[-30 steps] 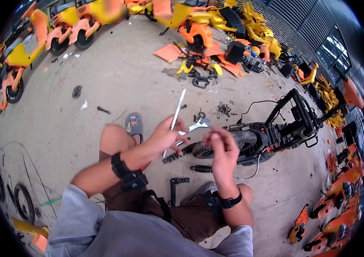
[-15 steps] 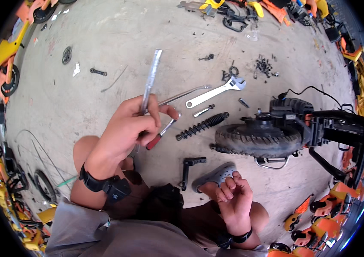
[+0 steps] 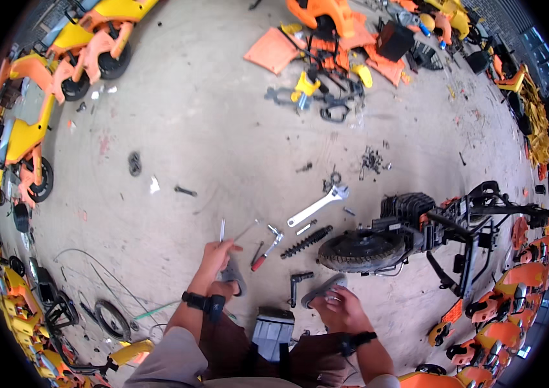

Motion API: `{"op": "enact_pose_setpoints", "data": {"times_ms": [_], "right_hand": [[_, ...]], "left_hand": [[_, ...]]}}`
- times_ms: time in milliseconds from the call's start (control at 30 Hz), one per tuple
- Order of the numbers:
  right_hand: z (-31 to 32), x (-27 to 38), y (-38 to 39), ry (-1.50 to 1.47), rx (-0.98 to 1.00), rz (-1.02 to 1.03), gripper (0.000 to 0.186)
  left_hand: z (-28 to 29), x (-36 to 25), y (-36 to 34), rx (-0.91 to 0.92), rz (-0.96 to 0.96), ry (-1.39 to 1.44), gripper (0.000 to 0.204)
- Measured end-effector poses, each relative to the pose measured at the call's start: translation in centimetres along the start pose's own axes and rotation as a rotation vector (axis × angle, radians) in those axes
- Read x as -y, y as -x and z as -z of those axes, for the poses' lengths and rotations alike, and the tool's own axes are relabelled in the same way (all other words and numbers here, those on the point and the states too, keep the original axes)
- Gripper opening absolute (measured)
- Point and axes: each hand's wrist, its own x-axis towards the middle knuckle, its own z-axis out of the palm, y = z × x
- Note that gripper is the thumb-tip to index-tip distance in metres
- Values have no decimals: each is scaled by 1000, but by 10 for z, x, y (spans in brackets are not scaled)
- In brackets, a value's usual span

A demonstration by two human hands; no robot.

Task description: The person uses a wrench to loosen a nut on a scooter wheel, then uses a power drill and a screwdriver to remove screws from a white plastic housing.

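Just above the left hand (image 3: 217, 256) rises a slim silver bar (image 3: 222, 230), grasped low by curled fingers, probably so that its free end stays clear. To the right of that grip lies a red-handled tool (image 3: 271, 246), near enough, it seems, to be picked up without shifting the feet. Farther right and beyond the bar rest an adjustable wrench (image 3: 316, 208) and a black shock absorber (image 3: 306, 242), set down between the grip and the wheel (image 3: 366, 253), likely to stay handy to the bike frame (image 3: 445, 226) lying on its side. The right hand (image 3: 347, 310) hangs over the near shoe (image 3: 323, 288), fingers bent inward; whether they hold anything I cannot tell. Between both hands, on the floor, lies a black angled bracket (image 3: 294, 285), apparently left where either could reach it.
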Motion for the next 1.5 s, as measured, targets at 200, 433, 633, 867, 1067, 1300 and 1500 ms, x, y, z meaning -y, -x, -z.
{"op": "enact_pose_setpoints", "data": {"times_ms": [200,433,633,867,1067,1300,1500], "right_hand": [[46,42,196,530,-648,454,22],[10,-3,259,553,-588,352,26],[-3,-72,246,469,-536,242,27],[-25,-85,209,476,-717,200,25],[-71,13,127,519,-918,522,25],[-112,150,155,-85,-739,640,25],[-172,72,161,-381,-770,490,24]], "left_hand": [[116,-92,205,-43,-439,-782,27],[272,-21,247,-191,-17,-892,30],[375,26,273,568,122,-1466,23],[381,-71,202,571,16,-1921,26],[289,-263,79,93,-162,-1658,22],[7,-475,24,35,-245,-1312,26],[-84,-534,-51,317,-503,-1647,30]]}}
